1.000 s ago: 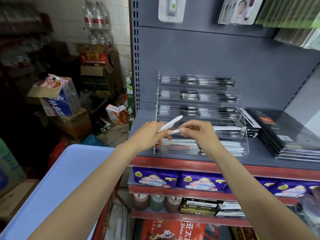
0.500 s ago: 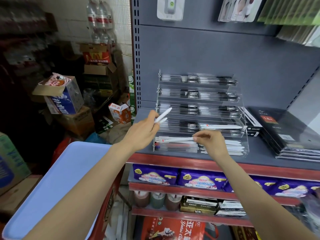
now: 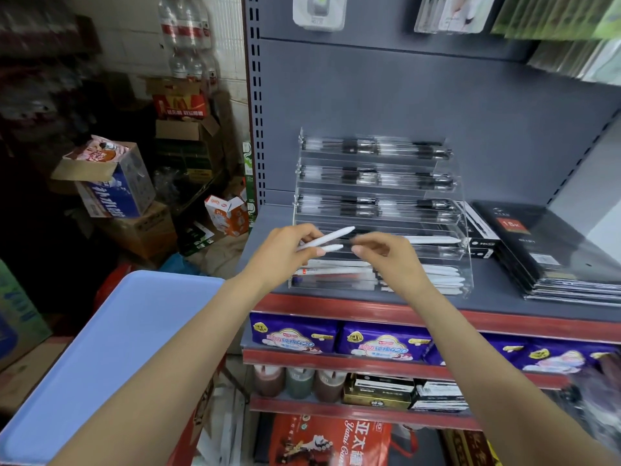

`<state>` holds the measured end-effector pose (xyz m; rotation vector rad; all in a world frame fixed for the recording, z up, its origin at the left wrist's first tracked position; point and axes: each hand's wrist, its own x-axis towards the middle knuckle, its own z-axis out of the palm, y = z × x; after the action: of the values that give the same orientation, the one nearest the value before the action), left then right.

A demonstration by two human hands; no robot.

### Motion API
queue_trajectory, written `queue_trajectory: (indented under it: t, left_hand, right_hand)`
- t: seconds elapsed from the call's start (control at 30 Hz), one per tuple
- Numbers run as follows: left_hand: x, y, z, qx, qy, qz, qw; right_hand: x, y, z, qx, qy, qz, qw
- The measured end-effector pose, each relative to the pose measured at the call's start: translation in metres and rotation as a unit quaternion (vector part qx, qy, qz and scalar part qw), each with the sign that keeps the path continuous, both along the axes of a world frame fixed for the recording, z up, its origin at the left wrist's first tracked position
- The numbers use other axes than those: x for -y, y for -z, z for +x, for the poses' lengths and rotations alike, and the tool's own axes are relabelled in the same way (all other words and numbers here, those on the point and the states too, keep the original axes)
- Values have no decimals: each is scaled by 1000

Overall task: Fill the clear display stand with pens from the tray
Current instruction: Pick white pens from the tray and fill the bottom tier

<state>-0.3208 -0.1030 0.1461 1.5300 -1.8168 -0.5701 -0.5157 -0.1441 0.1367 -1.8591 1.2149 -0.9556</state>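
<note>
Left hand [image 3: 285, 250] is pinching two white pens [image 3: 324, 243] by their back ends, tips pointing right toward the stand. Right hand [image 3: 386, 255] is just beside those tips with the fingers loosely curled and nothing in them as far as I can see, looks like it's about to take one pen off the left hand, but that's my guess.

Right behind both hands is the clear stand [image 3: 467, 264], sitting on the grey shelf [image 3: 504, 290]. Going by rows: the top three steps are packed with dark pens [image 3: 376, 148], so those look done. The fourth step only has one white pen [image 3: 433, 239] lying in it on the right side, lots of room left there. The bottom step has a pile of white pens [image 3: 440, 275], seems pretty full, though the hands cover part of it so I can't say for sure.

The blue tray [image 3: 111, 348] is down at the lower left, well apart from the stand, and the part I can see has no pens on it. The near corner is hidden by the left arm, so maybe some are hiding there.

So I'd call it mostly finished: the two pens in hand still need a slot, most likely that fourth row, and unless more pens turn up that row stays sparse.
</note>
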Motion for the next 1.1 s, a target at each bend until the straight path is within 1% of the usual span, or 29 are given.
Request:
queue_trajectory:
  t: [0.07, 0.2, 0.27, 0.37, 0.43, 0.5, 0.57, 0.67, 0.77, 0.9, 1.0, 1.1]
  left_hand:
    - [2, -1, -5, -8, 10, 5, 1000]
    - [3, -2, -9, -6, 21, 3, 1000]
    - [2, 0, -3, 18, -8, -5, 1000]
    - [-2, 4, 10, 89, -74, -47, 992]
    - [-4, 6, 17, 98, -93, -56, 989]
    - [-6, 6, 18, 85, -84, -40, 992]
    - [-8, 6, 16, 80, -74, -22, 994]
    - [-8, 6, 11, 119, -80, -2, 990]
    - [-8, 8, 9, 165, -89, 13, 982]
    - [-6, 10, 8, 233, -90, 30, 968]
    - [-4, 11, 6, 254, -87, 35, 963]
    - [0, 13, 6, 245, -93, 32, 965]
  right_hand:
    - [-5, -5, 5, 71, -32, 46, 996]
    - [-5, -5, 5, 133, -36, 84, 987]
    - [-1, -2, -2, 145, -18, 88, 985]
    - [6, 3, -17, 140, 21, 72, 987]
    - [8, 6, -23, 137, 33, 74, 987]
    - [10, 10, -26, 131, 41, 75, 988]
    - [12, 16, -26, 109, 44, 68, 991]
    - [16, 23, -22, 47, 50, 49, 996]
    - [18, 24, -18, -45, 36, 5, 998]
    - [19, 18, -13, -171, -6, -44, 984]
    - [20, 14, -10, -198, -24, -55, 978]
    - [22, 10, -11, -232, -42, -59, 970]
